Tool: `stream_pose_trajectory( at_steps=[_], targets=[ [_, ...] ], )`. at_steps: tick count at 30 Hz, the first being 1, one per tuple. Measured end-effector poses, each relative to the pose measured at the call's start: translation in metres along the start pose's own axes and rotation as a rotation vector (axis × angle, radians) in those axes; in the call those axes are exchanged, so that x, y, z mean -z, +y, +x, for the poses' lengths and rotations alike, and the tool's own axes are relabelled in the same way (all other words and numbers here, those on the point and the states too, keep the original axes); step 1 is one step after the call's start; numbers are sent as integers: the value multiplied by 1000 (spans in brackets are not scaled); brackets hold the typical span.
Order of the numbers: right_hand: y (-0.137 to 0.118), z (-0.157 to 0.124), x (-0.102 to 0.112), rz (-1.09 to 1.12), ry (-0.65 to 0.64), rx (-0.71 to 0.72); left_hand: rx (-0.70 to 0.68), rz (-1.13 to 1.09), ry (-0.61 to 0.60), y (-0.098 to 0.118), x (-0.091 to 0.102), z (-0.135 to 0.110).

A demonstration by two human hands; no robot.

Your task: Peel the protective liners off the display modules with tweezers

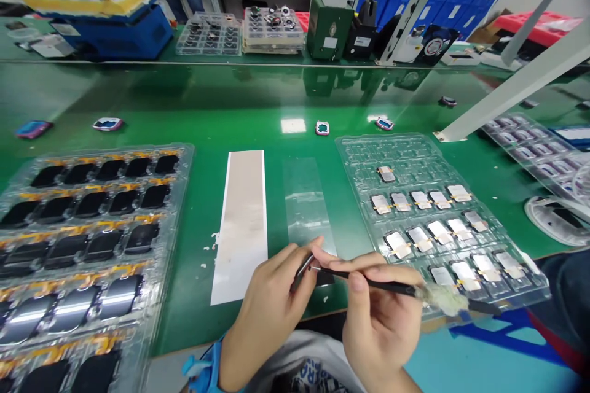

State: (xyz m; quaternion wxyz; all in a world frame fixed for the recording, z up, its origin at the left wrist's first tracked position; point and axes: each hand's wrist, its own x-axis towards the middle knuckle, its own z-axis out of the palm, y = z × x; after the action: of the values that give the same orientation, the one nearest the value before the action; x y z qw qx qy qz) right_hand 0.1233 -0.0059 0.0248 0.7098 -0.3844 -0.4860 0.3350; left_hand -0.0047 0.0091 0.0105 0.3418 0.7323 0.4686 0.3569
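Note:
My left hand [281, 288], with a blue band at the wrist, pinches a small dark display module [302, 271] tilted on its edge. My right hand [385, 310] grips black tweezers [387, 284] whose rear part has a pale yellowish wrap. Their thin tip meets the module's edge, and right fingertips are close beside it. What lies at the tip is too small to make out. Beyond the hands is a clear plastic strip [306, 202]. A beige and white sheet [244, 215] lies to the left of my hands.
At left, a clear tray [177, 196] holds rows of black screens with orange flex cables. Another clear tray [369, 159], at right, carries silver-backed modules. A white slanted post [511, 83] rises behind it. Small frames [322, 128] and a raised shelf with boxes [329, 27] stand farther back.

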Motion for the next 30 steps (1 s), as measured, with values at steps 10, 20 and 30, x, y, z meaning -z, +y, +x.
stream_pose_trajectory(
  at_steps=[10,20,30],
  targets=[
    [11,-6,-10,-60,74,55,27,-67,-22,-3,-1,-4],
    [13,-6,-11,-64,76,68,25,-79,-37,-6,-2,-7],
    [13,-6,-10,-119,63,100,43,-47,-37,-6,-2,-6]
  ],
)
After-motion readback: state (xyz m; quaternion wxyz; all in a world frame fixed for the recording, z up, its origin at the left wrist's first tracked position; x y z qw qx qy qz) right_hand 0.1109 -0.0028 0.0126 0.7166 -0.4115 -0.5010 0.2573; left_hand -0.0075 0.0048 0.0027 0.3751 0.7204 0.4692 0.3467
